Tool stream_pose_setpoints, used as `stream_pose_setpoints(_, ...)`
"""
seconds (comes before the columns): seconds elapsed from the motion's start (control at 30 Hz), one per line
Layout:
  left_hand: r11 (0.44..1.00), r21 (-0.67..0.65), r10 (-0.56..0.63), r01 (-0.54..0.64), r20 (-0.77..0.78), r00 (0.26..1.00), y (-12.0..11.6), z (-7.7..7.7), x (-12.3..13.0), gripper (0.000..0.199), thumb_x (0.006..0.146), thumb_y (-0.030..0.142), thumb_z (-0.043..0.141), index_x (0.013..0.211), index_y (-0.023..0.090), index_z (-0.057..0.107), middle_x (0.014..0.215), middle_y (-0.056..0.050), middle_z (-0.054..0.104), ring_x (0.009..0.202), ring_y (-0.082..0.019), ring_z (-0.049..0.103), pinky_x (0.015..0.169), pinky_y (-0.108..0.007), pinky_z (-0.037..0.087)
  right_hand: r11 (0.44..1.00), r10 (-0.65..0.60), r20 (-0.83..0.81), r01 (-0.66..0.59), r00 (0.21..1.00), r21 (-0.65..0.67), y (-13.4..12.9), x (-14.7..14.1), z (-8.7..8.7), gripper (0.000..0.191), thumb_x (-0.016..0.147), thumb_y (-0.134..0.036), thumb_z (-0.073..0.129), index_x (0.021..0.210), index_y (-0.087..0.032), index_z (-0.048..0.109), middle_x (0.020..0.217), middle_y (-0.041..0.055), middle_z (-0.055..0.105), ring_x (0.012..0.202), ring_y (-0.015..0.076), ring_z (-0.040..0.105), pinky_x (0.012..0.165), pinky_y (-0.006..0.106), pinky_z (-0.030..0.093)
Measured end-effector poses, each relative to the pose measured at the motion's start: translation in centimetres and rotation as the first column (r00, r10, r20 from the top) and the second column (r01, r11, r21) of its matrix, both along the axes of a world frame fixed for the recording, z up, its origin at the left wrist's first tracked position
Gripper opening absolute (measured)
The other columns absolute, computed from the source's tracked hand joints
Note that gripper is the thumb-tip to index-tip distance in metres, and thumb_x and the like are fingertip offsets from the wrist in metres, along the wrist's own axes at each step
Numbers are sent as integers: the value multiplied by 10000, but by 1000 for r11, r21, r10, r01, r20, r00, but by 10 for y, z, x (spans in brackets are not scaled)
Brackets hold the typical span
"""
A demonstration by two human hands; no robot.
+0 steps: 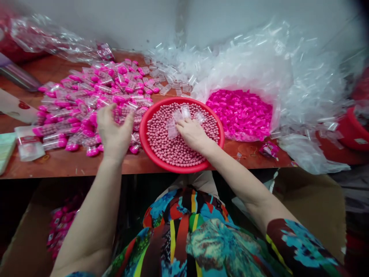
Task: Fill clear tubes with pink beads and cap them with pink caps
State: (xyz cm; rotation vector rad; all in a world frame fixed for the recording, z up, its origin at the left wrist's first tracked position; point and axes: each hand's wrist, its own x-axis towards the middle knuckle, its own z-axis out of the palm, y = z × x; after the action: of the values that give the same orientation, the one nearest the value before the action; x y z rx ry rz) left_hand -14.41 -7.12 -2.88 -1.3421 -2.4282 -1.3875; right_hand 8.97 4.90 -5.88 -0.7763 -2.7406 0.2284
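A red basin (pixel 160 164) full of small pink balls (pixel 161 142) stands at the table's front edge. Several clear plastic cases (pixel 186 111) lie on the balls. My right hand (pixel 192 134) is in the basin, its fingertips at these clear cases; whether it grips one is hard to tell. Left of the basin, my left hand (pixel 113 132) is raised over the front of a pile of clear containers with pink caps (pixel 115 82). Its thumb and fingers are apart with nothing between them. Some containers in the pile hold pink balls.
Bright pink caps (pixel 242 113) fill an open white bag right of the basin. Clear cases (pixel 259 57) are heaped behind it. A red tub (pixel 353 129) stands far right. Cardboard boxes (pixel 314 207) are below the table edge. A white pouch (pixel 29 144) lies at left.
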Motion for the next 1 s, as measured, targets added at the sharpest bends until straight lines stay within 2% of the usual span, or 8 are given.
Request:
stream_pose_setpoints(0.07,981,45,-196,191,225,954,-6,2,30,259,956,326,689,1118,130,736,1048,-65,723,940,-202,648,903,-362,537,1000,-23,48,23,999,3,1,-2,1,173,997,-62,558,1006,-90,728,1121,201,747,1097,295,646,1014,496,529)
stream_pose_setpoints(0.13,913,26,-368,406,480,796,-11,-2,67,192,941,322,681,900,151,759,779,-35,699,722,-183,611,725,-321,500,999,-33,-50,32,998,-31,-2,9,1,171,993,-81,569,1042,-108,730,1130,185,744,1082,283,662,1024,491,532)
stream_pose_setpoints(0.27,845,128,-453,520,688,567,-7,-18,122,198,872,307,738,1026,185,764,857,-45,736,714,-203,613,682,-322,458,960,-68,-384,-44,921,-275,-17,41,-3,218,970,-156,616,1148,-205,732,1154,96,754,1082,241,712,1000,422,591)
stream_pose_setpoints(0.5,786,99,-566,610,514,645,14,-17,132,85,867,275,692,815,210,673,816,-50,651,768,-230,553,810,-347,440,890,-140,-467,-95,873,-446,-53,50,-15,496,934,-120,480,1387,-220,656,1341,55,717,1277,215,679,1157,401,560)
stream_pose_setpoints(0.67,709,75,-649,701,459,607,22,-17,123,185,762,165,750,756,251,587,682,-20,449,722,-250,468,828,-350,412,935,-316,-538,160,781,-317,-59,83,2,354,1001,-233,518,1302,-220,703,1175,106,761,1047,260,746,997,459,634)
stream_pose_setpoints(0.83,552,20,-733,834,489,473,42,-31,133,312,770,17,615,614,250,479,612,6,312,661,-236,405,827,-361,353,815,-524,-608,558,597,-155,-21,172,-1,299,1020,-290,527,1245,-258,721,1163,107,772,1054,273,744,1002,498,606)
stream_pose_setpoints(0.93,489,-73,-758,869,457,465,56,-36,141,324,728,-62,574,620,230,488,637,6,372,625,-200,363,807,-347,345,700,-666,-519,689,536,-188,16,210,-28,255,981,-244,537,1118,-254,752,1064,96,780,1020,293,742,982,528,597)
stream_pose_setpoints(1.0,492,-102,-746,864,463,480,64,-37,144,332,686,-84,606,620,222,496,634,16,412,610,-180,331,762,-325,344,689,-706,-421,688,569,-227,39,213,-51,230,959,-188,544,1026,-229,759,991,87,775,970,279,738,961,509,600)
